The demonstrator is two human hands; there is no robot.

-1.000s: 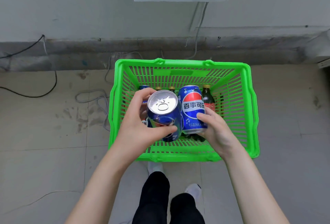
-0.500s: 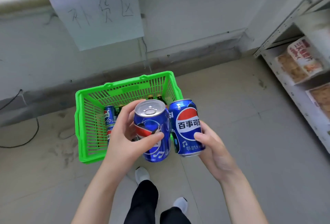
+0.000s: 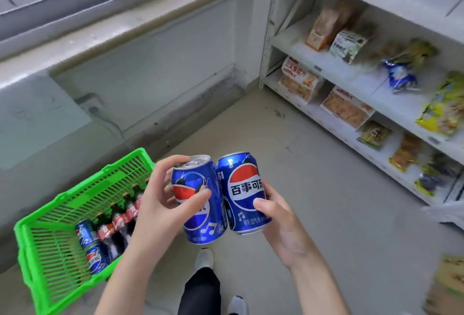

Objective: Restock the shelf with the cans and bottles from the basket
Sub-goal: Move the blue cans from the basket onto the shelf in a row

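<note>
Your left hand (image 3: 160, 204) grips one blue can (image 3: 200, 204); your right hand (image 3: 281, 224) clasps a second can (image 3: 244, 193). Both cans are roughly upright, touching, above the floor. The white shelf (image 3: 351, 68) stands right, holding snack packets. The green basket (image 3: 62, 227), lower left, holds bottles (image 3: 118, 229) and two cans.

Shop — snack-stocked shelving (image 3: 356, 68).

Soft, even daylight fills my view, with only faint shadows on the floor (image 3: 313, 189). The cans in my hands are sharp, with small glints on their tops. The shelf (image 3: 351, 68) at right smears with motion blur, and straight lines bend toward the edges.
</note>
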